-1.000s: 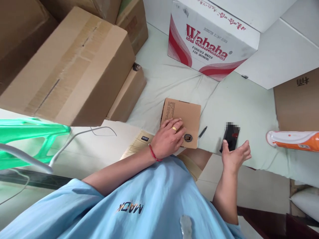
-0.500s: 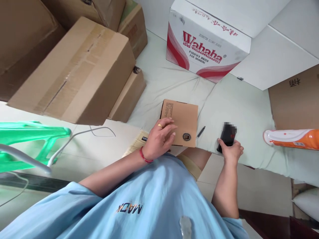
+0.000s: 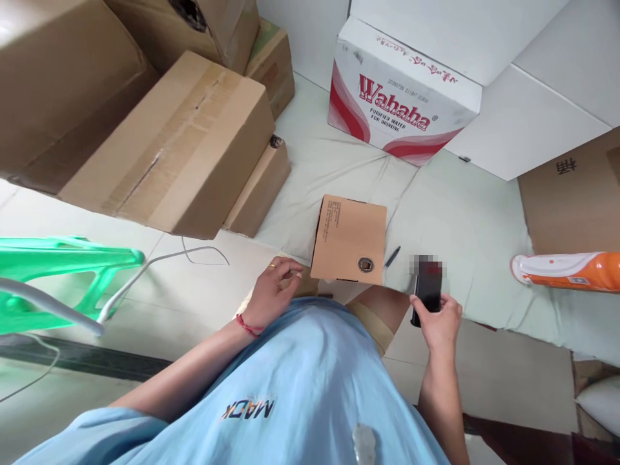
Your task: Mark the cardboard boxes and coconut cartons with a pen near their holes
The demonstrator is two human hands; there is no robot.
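Note:
My right hand [image 3: 440,320] grips a black phone [image 3: 428,290] between thumb and fingers; its upper end is blurred out. It is at the front edge of the cloth-covered surface. My left hand [image 3: 274,290], with a ring and a red bracelet, hovers by my lap with fingers loosely bent and slightly apart, and nothing shows in it. To its right lies a small brown cardboard box [image 3: 351,236] with printed text and a dark-rimmed round hole. A dark pen [image 3: 392,256] rests between the box and the phone.
Large cardboard cartons [image 3: 179,142] are stacked at left. A white and red Wahaha water carton [image 3: 402,97] stands at the back. An orange and white bottle [image 3: 566,268] lies at right. A green plastic stool [image 3: 72,258] and a grey cable [image 3: 159,256] are at lower left.
My left hand has come off the small box and moved left toward my lap. My right hand has brought the phone closer to me and slightly left.

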